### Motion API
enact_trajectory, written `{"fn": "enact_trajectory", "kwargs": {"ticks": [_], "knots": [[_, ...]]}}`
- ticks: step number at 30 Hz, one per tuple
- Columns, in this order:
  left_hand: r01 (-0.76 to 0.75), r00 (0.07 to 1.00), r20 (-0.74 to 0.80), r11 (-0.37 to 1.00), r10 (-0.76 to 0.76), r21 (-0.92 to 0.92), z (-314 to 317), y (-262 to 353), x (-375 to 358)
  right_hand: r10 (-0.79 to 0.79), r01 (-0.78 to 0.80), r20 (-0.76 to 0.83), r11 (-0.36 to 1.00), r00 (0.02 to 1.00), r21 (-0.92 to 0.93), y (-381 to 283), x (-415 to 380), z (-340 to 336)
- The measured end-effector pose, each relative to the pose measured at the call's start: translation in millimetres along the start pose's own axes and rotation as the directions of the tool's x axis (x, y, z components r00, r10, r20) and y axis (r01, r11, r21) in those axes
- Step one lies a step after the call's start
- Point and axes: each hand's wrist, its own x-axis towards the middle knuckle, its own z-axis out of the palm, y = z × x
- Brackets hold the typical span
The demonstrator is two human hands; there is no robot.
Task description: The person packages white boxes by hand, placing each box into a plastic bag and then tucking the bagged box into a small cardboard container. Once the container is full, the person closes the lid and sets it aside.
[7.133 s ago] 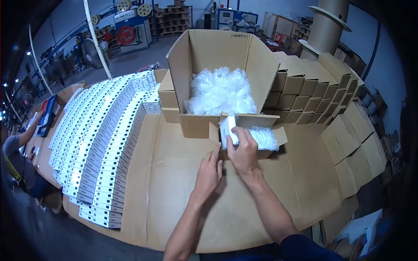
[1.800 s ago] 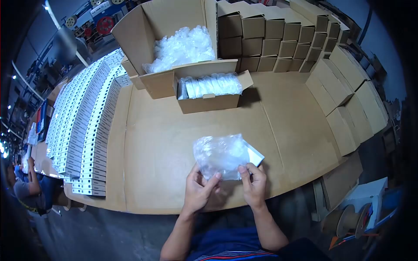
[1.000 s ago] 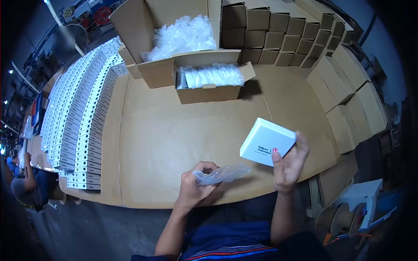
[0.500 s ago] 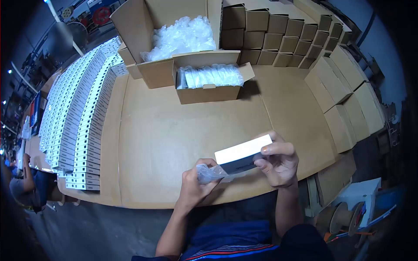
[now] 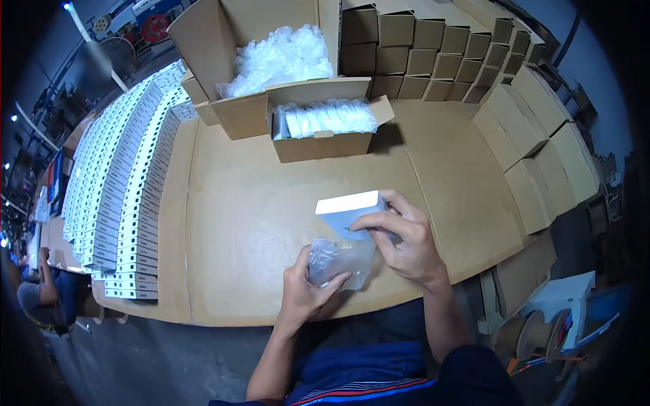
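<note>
My right hand [image 5: 403, 237] grips a small white box [image 5: 349, 204] by its right end, holding it tilted above the table. Below and to the left of it, my left hand [image 5: 308, 287] pinches a clear plastic bag [image 5: 345, 260], thumb across its front. The bag's upper edge lies close under the box. Farther back stands an open cardboard carton [image 5: 323, 147] with a row of plastic-wrapped items [image 5: 332, 118] inside.
A large carton [image 5: 240, 122] of crumpled clear bags [image 5: 284, 61] stands at the back. White boxes [image 5: 139, 223] are stacked along the left. Brown cartons [image 5: 430, 61] line the back right, with more cartons [image 5: 531, 162] at the right edge. A person [image 5: 44, 291] is at far left.
My right hand has moved left and up with the white box, turning it. The bag in my left hand has opened out and now shows flat below the box.
</note>
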Motion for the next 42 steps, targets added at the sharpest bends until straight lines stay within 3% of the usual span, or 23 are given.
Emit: {"fn": "enact_trajectory", "kwargs": {"ticks": [5, 11, 12, 15, 19, 23, 24, 26, 27, 28, 32, 35, 36, 39, 42], "knots": [[0.071, 0.997, 0.004, 0.996, -0.071, -0.054, 0.6, -9.1, -0.6, 0.120, -0.126, 0.045, 0.982, 0.992, 0.143, 1.2, -0.3, -3.6], [0.161, 0.986, 0.061, 0.978, -0.154, -0.135, 2.4, -4.5, 0.8, 0.148, -0.171, 0.168, 0.976, 0.975, 0.135, 2.1, 11.6, -2.4], [0.164, 0.986, 0.064, 0.977, -0.157, -0.133, 2.4, -5.3, 1.3, 0.103, -0.127, 0.130, 0.972, 0.986, 0.199, 8.8, 12.0, 4.7], [0.091, 0.996, 0.029, 0.982, -0.087, -0.168, 4.3, -12.7, 1.7, 0.309, -0.335, 0.131, 0.851, 0.942, 0.404, 7.0, 8.3, 12.3], [0.127, 0.992, 0.045, 0.972, -0.121, -0.198, 1.2, -11.4, 2.9, 0.413, -0.420, 0.123, 0.779, 0.902, 0.465, 13.9, 4.2, 14.9], [0.151, 0.988, 0.066, 0.950, -0.138, -0.274, -2.4, 1.5, 4.4, 0.309, -0.309, 0.045, 0.913, 0.950, 0.265, 21.3, 2.2, 14.0], [0.192, 0.981, 0.084, 0.896, -0.172, -0.400, -2.7, -2.8, 3.2, 0.298, -0.292, 0.007, 0.928, 0.955, 0.230, 26.2, 0.0, 17.3], [0.264, 0.963, 0.133, 0.736, -0.233, -0.623, -1.7, -21.5, 0.0, 0.466, -0.461, 0.054, 0.840, 0.883, 0.287, 29.4, -6.2, 21.3], [0.271, 0.961, 0.129, 0.725, -0.246, -0.634, -0.3, -31.3, -2.4, 0.542, -0.538, 0.084, 0.783, 0.836, 0.312, 31.6, -9.7, 23.8], [0.278, 0.957, 0.124, 0.713, -0.261, -0.644, 1.4, -40.2, -4.8, 0.519, -0.535, 0.140, 0.782, 0.843, 0.319, 37.2, -15.3, 24.8], [0.254, 0.936, 0.012, 0.651, -0.352, -0.716, 9.9, -26.6, -7.7, 0.509, -0.449, 0.100, 0.632, 0.855, 0.631, 39.6, -38.7, 34.3], [0.185, 0.925, -0.083, 0.629, -0.371, -0.755, 12.6, -25.2, -4.6, 0.631, -0.553, 0.143, 0.522, 0.763, 0.649, 33.6, -62.3, 31.7], [0.163, 0.918, -0.118, 0.629, -0.380, -0.760, 13.1, -24.9, -4.7, 0.632, -0.504, 0.085, 0.522, 0.770, 0.688, 41.3, -73.9, 42.3], [0.183, 0.951, -0.050, 0.684, -0.306, -0.706, 6.9, -47.7, -8.4, 0.686, -0.554, 0.056, 0.533, 0.725, 0.640, 45.7, -86.9, 54.1], [0.179, 0.963, -0.061, 0.787, -0.264, -0.590, 6.2, -46.4, -8.1, 0.664, -0.462, -0.027, 0.549, 0.747, 0.696, 39.7, -84.2, 56.2]]}}
